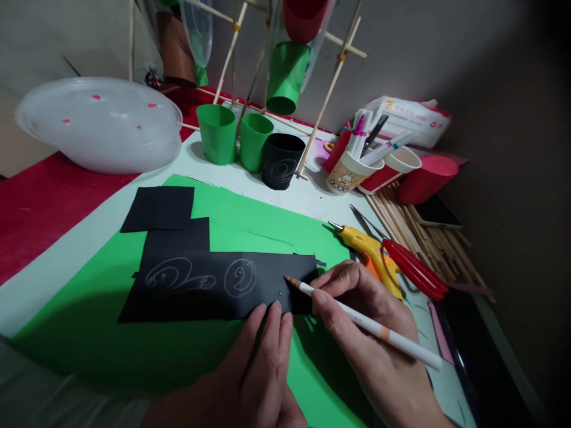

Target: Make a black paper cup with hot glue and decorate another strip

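A black paper piece (pixel 214 285) with white swirl outlines drawn on it lies on a green paper sheet (pixel 250 220). My left hand (pixel 263 362) presses its fingertips flat on the black paper's lower right edge. My right hand (pixel 370 333) grips a white pencil (pixel 366 324), its tip touching the black paper's right end. A second, smaller black paper piece (pixel 158 208) lies at the upper left.
A yellow glue gun (pixel 370 249) and red-handled scissors (pixel 413 267) lie right of the sheet, beside wooden sticks (pixel 428 238). Two green cups (pixel 234 137), a black cup (pixel 281 160), pen-filled cups (pixel 352 169), clear plastic lids (pixel 98 122) and a stick frame stand behind.
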### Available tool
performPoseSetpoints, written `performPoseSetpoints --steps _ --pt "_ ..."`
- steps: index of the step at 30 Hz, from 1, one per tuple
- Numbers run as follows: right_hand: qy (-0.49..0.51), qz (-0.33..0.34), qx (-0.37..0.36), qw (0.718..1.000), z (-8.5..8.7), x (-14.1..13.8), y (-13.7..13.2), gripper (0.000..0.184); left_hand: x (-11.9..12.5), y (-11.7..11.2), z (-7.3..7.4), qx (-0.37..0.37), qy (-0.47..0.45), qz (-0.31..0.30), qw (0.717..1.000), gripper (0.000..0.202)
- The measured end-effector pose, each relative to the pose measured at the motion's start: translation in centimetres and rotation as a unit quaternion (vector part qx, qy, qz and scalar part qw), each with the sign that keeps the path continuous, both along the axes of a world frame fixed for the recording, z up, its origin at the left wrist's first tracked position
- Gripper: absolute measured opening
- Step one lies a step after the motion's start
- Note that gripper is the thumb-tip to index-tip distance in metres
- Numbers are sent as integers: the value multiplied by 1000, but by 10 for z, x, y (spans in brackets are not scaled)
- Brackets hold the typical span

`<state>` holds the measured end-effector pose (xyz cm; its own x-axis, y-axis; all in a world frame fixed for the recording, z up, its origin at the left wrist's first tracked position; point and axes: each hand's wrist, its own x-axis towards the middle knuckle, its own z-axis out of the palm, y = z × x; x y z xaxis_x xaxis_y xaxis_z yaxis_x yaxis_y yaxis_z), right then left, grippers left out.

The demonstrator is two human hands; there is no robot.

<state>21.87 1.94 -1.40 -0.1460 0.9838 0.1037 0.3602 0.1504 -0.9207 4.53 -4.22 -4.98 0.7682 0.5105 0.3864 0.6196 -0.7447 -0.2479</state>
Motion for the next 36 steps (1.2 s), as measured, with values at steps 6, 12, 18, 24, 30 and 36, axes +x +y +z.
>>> performPoseSetpoints --steps 6,12,18,24,30,36 --pt "21 12 -19 1000 -3 1 -1 16 0 0 -2 16 -12 -11 1000 40" --pt "5 4 4 1000 -8 1 -1 13 -6 0 -2 29 2 -38 999 16" --pt "-25 -3 31 999 -8 3 -3 15 -5 -3 -7 4 -33 -14 999 12" --pt "-20 3 29 999 -7 4 -6 17 -3 -4 -9 -9 -39 -10 999 10" --pt "-33 4 21 999 -5 4 -5 18 -5 -4 -9 -19 -25 -19 999 6" --pt "-14 10 9 1000 -5 4 -6 18 -5 -6 -5 -7 -17 -19 1000 8"
